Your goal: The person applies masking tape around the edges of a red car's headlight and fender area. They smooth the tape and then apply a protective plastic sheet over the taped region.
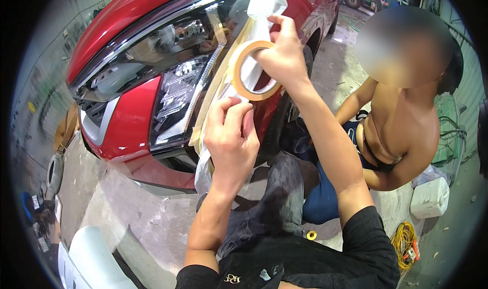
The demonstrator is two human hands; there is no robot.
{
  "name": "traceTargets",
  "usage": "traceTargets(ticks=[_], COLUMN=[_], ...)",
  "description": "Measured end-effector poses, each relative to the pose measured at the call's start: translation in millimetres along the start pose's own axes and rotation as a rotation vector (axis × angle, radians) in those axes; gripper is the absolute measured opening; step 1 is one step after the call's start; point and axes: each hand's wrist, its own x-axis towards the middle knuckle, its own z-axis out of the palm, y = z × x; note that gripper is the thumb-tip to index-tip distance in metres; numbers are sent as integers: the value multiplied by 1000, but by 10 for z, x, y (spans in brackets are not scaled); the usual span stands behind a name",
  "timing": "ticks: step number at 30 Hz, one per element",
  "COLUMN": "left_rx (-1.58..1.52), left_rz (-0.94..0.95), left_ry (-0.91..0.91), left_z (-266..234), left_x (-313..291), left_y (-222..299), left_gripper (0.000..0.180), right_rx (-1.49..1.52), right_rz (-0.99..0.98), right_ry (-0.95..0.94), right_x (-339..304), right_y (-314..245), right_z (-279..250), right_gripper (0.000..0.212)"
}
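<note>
A roll of tan masking tape [237, 67] is gripped at its right edge by my right hand [284, 52], thumb reaching into the ring and index finger stretched toward the film above. Closed at the fingertips, my left hand [231, 136] pinches the whitish masking film just below the roll. That thin plastic film [267, 3] is bunched at the top and hangs down past my left hand. Tape strips [216, 85] run along the seam beside the headlight [178, 106] of a red car [134, 116]. My right hand partly covers the red fender.
Close on the right a shirtless person [399, 116] sits or crouches. Behind them stands a white jug [430, 197], with a coiled yellow cord [404, 243] nearer. A small yellow roll [311, 235] lies on the floor. White panels [94, 258] are at lower left, a tire [54, 173] beyond.
</note>
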Motion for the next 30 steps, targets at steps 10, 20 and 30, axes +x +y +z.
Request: traceTargets(ticks=[10, 20, 30], left_rx=[280, 329, 264], left_rz=[32, 142, 89], left_ry=[-78, -100, -112], left_z=[-92, -44, -46], left_x=[148, 32, -36], left_y=[-28, -117, -159], left_gripper=[38, 28, 30], right_rx=[130, 245, 172], right_rz=[78, 188, 27], right_ry=[-61, -71, -89], right_x=[-22, -161, -241], right_y=[192, 115, 288], right_z=[-83, -171, -218], right_gripper=[63, 50, 21])
